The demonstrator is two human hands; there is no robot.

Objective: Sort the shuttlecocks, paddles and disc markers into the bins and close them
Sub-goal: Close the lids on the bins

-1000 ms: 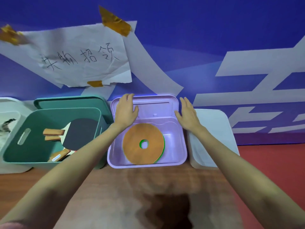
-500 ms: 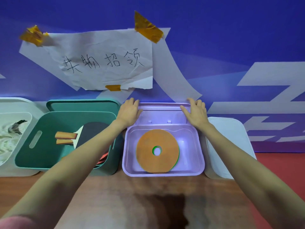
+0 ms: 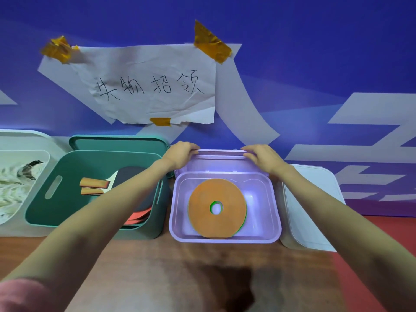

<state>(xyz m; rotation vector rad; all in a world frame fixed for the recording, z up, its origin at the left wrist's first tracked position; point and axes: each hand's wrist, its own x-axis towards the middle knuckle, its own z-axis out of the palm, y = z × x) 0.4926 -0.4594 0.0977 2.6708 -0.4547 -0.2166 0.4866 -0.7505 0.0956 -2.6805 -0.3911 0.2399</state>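
Note:
A purple bin [image 3: 275, 212] sits at the centre with orange disc markers [image 3: 202, 208] stacked in it, a green one showing beneath. Its purple lid [image 3: 220, 161] stands tilted up behind the bin. My left hand [image 3: 180, 154] grips the lid's top left corner, and my right hand [image 3: 261, 157] grips its top right corner. To the left, a green bin [image 3: 40, 210] holds paddles [image 3: 94, 186] with wooden handles. A white bin [image 3: 45, 154] at the far left holds white shuttlecocks [image 3: 15, 183].
The green lid [image 3: 117, 143] leans on the blue wall behind its bin. A white lid [image 3: 315, 210] lies right of the purple bin. A taped paper sign [image 3: 146, 86] hangs on the wall. The bins stand on a wooden table [image 3: 180, 278], with red floor beyond.
Both hands slid up from the lid's face to its top edge and curled over it. The lid has tipped forward from the wall toward the bin.

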